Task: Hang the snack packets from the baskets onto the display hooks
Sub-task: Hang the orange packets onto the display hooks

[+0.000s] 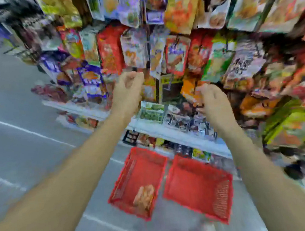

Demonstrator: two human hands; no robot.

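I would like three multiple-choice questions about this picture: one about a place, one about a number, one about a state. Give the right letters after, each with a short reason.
1. Where does the lone packet lie?
A. in the left basket
B. in the right basket
C. on a shelf

2. How many red baskets are there?
A. one
B. two
C. three

3. What is the right hand doing?
A. hanging open and idle
B. gripping an orange packet
C. reaching into a basket

Answers:
1 A: it rests on that basket's bottom.
2 B: two stand side by side.
3 B: its fingers curl on the packet, raised high.
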